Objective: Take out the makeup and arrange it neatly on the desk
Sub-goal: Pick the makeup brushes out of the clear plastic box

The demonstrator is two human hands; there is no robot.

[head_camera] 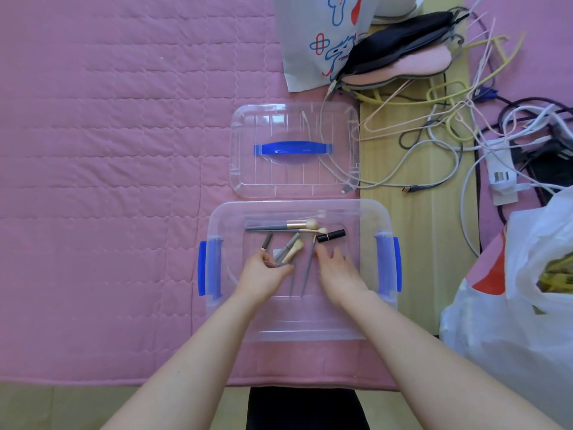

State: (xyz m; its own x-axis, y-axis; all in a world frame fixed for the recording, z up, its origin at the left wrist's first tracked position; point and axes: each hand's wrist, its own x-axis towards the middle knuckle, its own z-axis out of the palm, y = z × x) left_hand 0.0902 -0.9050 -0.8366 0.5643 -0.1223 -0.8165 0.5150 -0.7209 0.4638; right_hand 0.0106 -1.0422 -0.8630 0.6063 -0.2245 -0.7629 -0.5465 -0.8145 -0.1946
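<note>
on the pink quilted surface [93,150] sat a clear bin [297,324] with blue latches, its lid [294,119] lying just beyond. inside it, the left hand [263,276] had its fingers curled around several brush handles [286,254], while the right hand [339,270] hovered with fingers spread near a black lipstick [331,235].

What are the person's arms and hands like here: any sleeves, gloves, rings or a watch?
Both arms are bare right to the bottom edge of the picture, with no sleeves in view. The left hand and right hand wear no gloves, and no watch, bracelet or ring shows. The nails are too small to judge.
</note>
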